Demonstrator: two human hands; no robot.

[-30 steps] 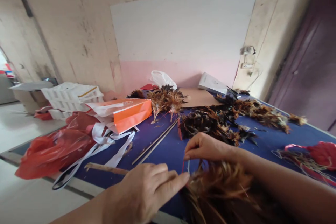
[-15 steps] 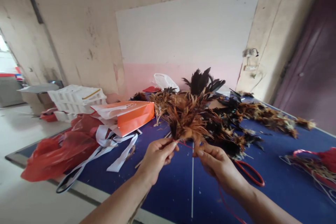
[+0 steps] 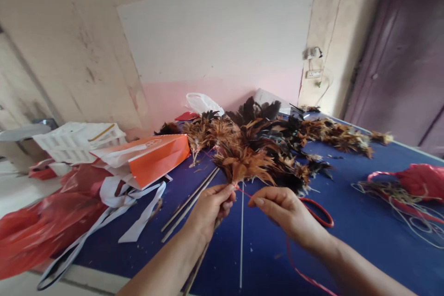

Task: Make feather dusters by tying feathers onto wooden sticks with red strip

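Observation:
My left hand is closed round a thin stick topped with a bunch of brown and black feathers, held upright over the blue table. My right hand pinches a red string that runs from the base of the feathers and loops down past my wrist. The two hands are a few centimetres apart.
More brown and black feathers lie in heaps across the back of the table. Two thin sticks lie left of my hands. An orange paper bag, red plastic bags and white straps sit at the left. A red bag with strings is at the right.
A second ago both hands worked low over feathers near the table edge. The feather bunch was then raised upright on its stick, and the view has since shifted right.

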